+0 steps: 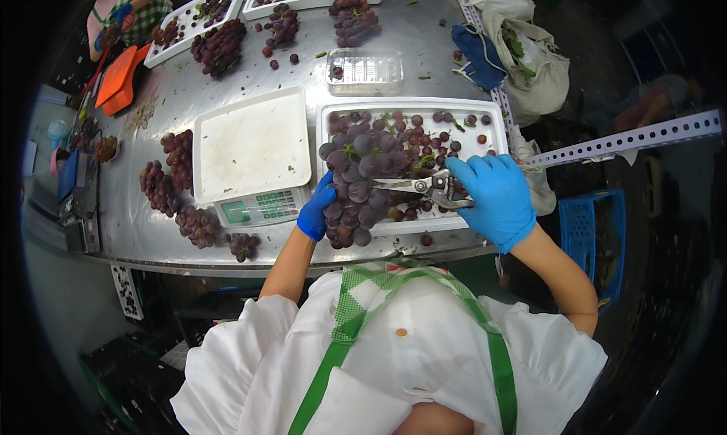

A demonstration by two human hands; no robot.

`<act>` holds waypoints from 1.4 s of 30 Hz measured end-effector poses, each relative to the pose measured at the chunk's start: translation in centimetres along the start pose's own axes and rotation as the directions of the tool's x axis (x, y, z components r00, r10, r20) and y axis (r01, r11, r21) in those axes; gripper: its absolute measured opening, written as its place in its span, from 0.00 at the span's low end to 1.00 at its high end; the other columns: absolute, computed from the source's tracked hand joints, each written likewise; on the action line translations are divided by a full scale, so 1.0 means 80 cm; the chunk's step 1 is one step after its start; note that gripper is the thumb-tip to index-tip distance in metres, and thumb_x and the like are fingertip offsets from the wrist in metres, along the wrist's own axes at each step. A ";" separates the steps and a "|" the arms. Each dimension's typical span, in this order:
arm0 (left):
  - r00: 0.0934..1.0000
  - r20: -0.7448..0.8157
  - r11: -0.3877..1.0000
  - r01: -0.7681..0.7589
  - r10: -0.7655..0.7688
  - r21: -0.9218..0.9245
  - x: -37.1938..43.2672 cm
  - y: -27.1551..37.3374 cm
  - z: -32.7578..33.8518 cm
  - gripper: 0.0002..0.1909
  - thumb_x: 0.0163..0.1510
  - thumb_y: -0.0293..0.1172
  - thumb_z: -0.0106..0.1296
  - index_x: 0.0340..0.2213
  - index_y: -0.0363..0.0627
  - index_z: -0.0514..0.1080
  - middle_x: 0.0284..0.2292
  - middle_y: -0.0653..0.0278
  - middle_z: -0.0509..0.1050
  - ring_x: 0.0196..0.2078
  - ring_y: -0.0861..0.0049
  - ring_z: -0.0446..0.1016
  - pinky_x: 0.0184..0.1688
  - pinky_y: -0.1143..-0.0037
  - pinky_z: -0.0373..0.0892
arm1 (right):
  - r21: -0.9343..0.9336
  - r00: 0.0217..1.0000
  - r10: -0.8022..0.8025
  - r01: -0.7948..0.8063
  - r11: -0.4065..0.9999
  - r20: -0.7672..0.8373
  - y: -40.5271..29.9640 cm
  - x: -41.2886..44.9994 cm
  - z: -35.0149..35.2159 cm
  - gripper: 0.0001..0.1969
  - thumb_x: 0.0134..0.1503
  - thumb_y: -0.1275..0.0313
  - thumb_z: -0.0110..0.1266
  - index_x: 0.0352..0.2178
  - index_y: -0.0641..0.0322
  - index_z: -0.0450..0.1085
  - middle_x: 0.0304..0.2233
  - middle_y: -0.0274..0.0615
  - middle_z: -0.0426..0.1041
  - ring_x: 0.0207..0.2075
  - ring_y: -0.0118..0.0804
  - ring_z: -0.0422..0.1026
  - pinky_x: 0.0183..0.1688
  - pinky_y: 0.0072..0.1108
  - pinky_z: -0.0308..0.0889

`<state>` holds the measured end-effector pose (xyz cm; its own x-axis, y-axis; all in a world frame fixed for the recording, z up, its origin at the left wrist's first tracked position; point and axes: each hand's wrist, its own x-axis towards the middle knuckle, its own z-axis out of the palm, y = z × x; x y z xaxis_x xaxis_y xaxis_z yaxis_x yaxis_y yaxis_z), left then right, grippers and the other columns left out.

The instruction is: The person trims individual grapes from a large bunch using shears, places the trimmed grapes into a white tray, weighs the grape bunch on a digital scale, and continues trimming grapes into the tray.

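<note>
My left hand, in a dark blue glove, holds a large bunch of purple grapes over the left side of a white foam tray. Part of that hand is hidden behind the bunch. In a light blue glove, my right hand grips a pair of pruning shears by the handles. The blades point left, their tips against or just in front of the grapes. Loose grapes and bits of green stem lie in the tray under and beyond the shears.
A digital scale with a cream pan stands left of the tray, several grape bunches beside it. Behind lie a clear plastic punnet and a blue cloth mask. A perforated metal rail juts out right. A co-worker stands far left.
</note>
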<state>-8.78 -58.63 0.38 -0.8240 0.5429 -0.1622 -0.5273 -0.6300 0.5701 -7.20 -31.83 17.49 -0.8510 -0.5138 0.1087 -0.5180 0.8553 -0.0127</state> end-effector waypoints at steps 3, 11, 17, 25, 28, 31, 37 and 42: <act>1.000 -0.029 0.999 0.007 -0.006 0.037 -0.004 0.010 0.012 0.41 0.41 0.42 0.51 0.53 0.40 0.46 0.51 0.55 0.55 0.52 0.65 0.59 0.52 0.68 0.59 | -0.023 0.997 -0.023 0.025 0.999 0.075 0.000 0.010 -0.010 0.28 0.29 0.73 0.57 0.38 0.56 0.63 0.23 0.37 0.63 0.28 0.39 0.65 0.33 0.27 0.58; 0.990 0.128 0.995 0.056 -0.067 0.086 0.034 -0.015 -0.076 0.23 0.56 0.41 0.33 0.51 0.47 0.53 0.50 0.58 0.58 0.49 0.63 0.61 0.51 0.66 0.59 | -0.061 0.984 -0.034 0.045 0.997 0.177 0.017 0.023 -0.015 0.07 0.37 0.74 0.49 0.24 0.60 0.65 0.20 0.42 0.67 0.26 0.40 0.68 0.34 0.29 0.58; 0.997 0.061 0.998 0.050 -0.052 0.030 0.037 0.002 0.021 0.22 0.53 0.36 0.39 0.48 0.41 0.55 0.37 0.60 0.67 0.36 0.71 0.68 0.39 0.72 0.68 | -0.291 0.998 0.006 0.011 0.957 0.057 0.017 0.025 0.002 0.03 0.39 0.74 0.47 0.20 0.58 0.65 0.18 0.39 0.67 0.23 0.36 0.68 0.31 0.24 0.59; 0.999 -0.033 0.993 0.044 -0.040 0.109 0.045 0.007 -0.006 0.35 0.44 0.35 0.50 0.52 0.42 0.49 0.48 0.59 0.60 0.49 0.68 0.61 0.49 0.70 0.61 | -0.140 0.991 0.045 -0.027 0.990 0.126 0.018 0.018 -0.020 0.21 0.33 0.75 0.55 0.35 0.57 0.65 0.22 0.40 0.67 0.26 0.41 0.68 0.32 0.29 0.58; 0.994 0.094 0.993 0.039 -0.050 0.111 0.040 0.026 0.028 0.41 0.42 0.40 0.53 0.53 0.43 0.46 0.51 0.56 0.56 0.52 0.66 0.58 0.52 0.69 0.58 | -0.204 0.997 -0.009 0.024 0.979 0.077 0.012 0.016 -0.030 0.23 0.33 0.71 0.56 0.36 0.57 0.62 0.23 0.38 0.63 0.26 0.37 0.65 0.34 0.26 0.58; 0.993 0.117 0.989 0.013 -0.030 0.147 0.042 0.030 0.027 0.40 0.42 0.42 0.53 0.53 0.44 0.47 0.50 0.57 0.56 0.51 0.66 0.59 0.51 0.68 0.59 | -0.248 0.997 -0.036 0.053 0.967 0.072 0.015 0.022 -0.024 0.23 0.32 0.71 0.57 0.35 0.58 0.62 0.23 0.38 0.62 0.26 0.36 0.64 0.33 0.26 0.58; 0.993 0.121 0.980 -0.015 -0.009 0.196 0.053 0.037 0.038 0.38 0.42 0.42 0.51 0.53 0.46 0.48 0.50 0.56 0.56 0.51 0.63 0.59 0.52 0.66 0.59 | -0.307 0.995 -0.071 0.088 0.948 0.066 0.029 0.035 -0.022 0.22 0.31 0.72 0.56 0.33 0.58 0.62 0.22 0.38 0.62 0.25 0.37 0.65 0.30 0.26 0.59; 0.992 0.128 0.970 -0.044 0.013 0.240 0.073 0.048 0.044 0.42 0.41 0.44 0.53 0.53 0.43 0.46 0.50 0.57 0.56 0.51 0.67 0.59 0.51 0.69 0.59 | -0.263 0.993 -0.121 0.119 0.957 0.009 0.050 0.041 -0.011 0.21 0.31 0.73 0.56 0.32 0.58 0.62 0.21 0.38 0.63 0.24 0.38 0.65 0.27 0.27 0.59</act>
<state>-14.89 -55.91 4.44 -0.7974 0.6013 -0.0503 -0.4255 -0.5012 0.7535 -12.00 -30.09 18.65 -0.7827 -0.6143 0.1003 -0.5748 0.7752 0.2619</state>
